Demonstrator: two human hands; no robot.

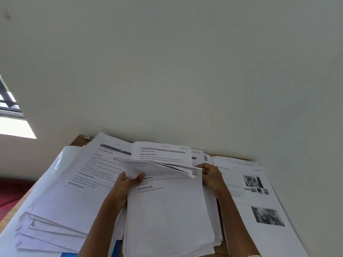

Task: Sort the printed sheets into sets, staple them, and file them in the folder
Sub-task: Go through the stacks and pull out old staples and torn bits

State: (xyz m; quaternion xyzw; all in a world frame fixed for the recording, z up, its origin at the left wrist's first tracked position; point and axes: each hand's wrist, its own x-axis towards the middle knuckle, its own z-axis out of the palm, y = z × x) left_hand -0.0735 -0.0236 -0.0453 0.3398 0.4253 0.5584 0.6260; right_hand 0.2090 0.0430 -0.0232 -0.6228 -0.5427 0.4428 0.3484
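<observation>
A thick stack of printed sheets (167, 216) lies in the middle of the wooden table (78, 140). My left hand (130, 180) grips a bundle of lifted sheets (157, 168) at its left edge, thumb on top. At the bundle's right edge, my right hand (209, 173) pinches the same curled-up sheets. Under the raised bundle a page headed "Replace Pillow Covers" (163, 153) shows. A second pile of printed sheets (74, 191) fans out to the left, and pages with photos (256, 197) lie to the right.
A white wall (185, 71) rises directly behind the table. A blue folder edge (117, 247) peeks out below the left pile. A glossy white sheet (55, 164) sits under that pile. A window (9, 108) is at far left and red fabric (11, 191) beside the table.
</observation>
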